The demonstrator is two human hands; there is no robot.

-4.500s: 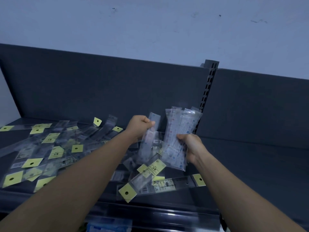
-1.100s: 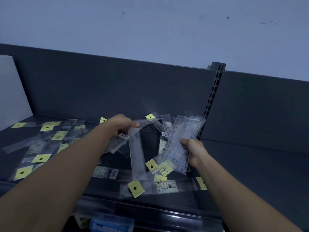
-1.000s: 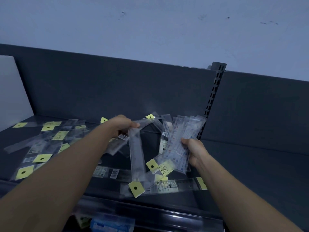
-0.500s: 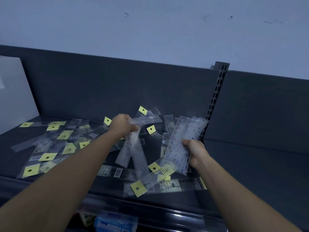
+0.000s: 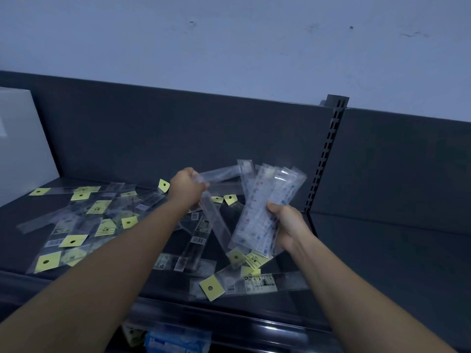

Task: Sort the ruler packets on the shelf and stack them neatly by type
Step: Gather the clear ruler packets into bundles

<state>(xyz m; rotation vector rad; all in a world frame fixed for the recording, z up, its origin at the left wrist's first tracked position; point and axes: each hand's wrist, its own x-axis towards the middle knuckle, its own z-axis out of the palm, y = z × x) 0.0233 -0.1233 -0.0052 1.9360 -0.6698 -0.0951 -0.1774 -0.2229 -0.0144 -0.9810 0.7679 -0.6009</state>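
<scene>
Grips clear packets point(image 5: 219, 174) in the curled left hand point(image 5: 187, 189), clamps a fanned bundle point(image 5: 265, 212) in the right hand point(image 5: 289, 225), above the pile point(image 5: 96, 220) beneath the fingers; risks slick packets sliding from the bundle if the pinch slackens.

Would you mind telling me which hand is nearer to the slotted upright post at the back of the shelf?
Right. The right hand, gripping a bundle of packets, sits just left of the slotted post; the left hand is farther left, beyond that bundle.
</scene>
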